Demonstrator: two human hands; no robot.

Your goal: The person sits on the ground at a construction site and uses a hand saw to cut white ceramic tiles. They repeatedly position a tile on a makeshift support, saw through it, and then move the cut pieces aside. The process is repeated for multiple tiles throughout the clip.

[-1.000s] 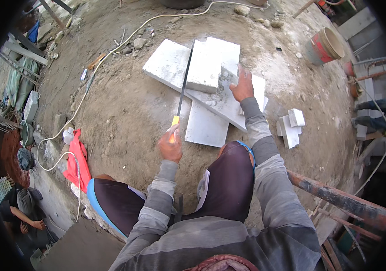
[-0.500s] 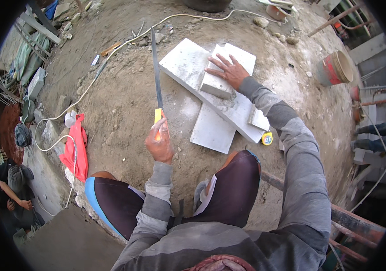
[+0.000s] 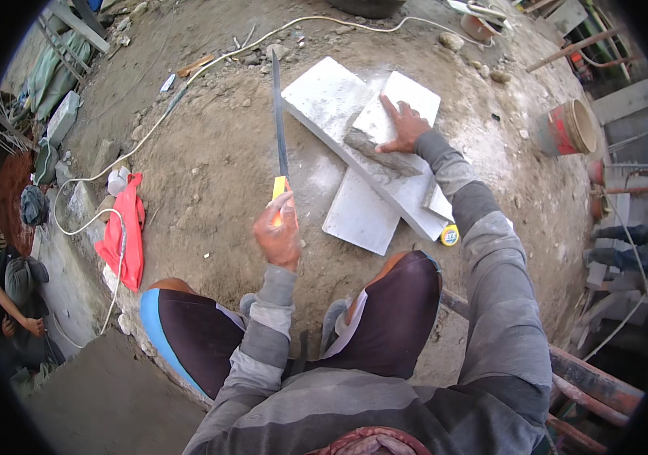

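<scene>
Across the long white slab's (image 3: 329,89) far right edge, we rest our right hand (image 3: 410,130) on a smaller block (image 3: 374,118), fingers spread wide; our left hand (image 3: 278,233), farther off, wraps a saw (image 3: 282,144) pointing away, beyond the slab's left edge.

You are wearing a long-sleeved shirt (image 3: 316,398) banded in light and dark grey. Your dark purple shorts (image 3: 396,322) are showing white panels (image 3: 229,314) and blue edging (image 3: 159,326); a reddish cloth (image 3: 373,441) is peeking in below.
</scene>
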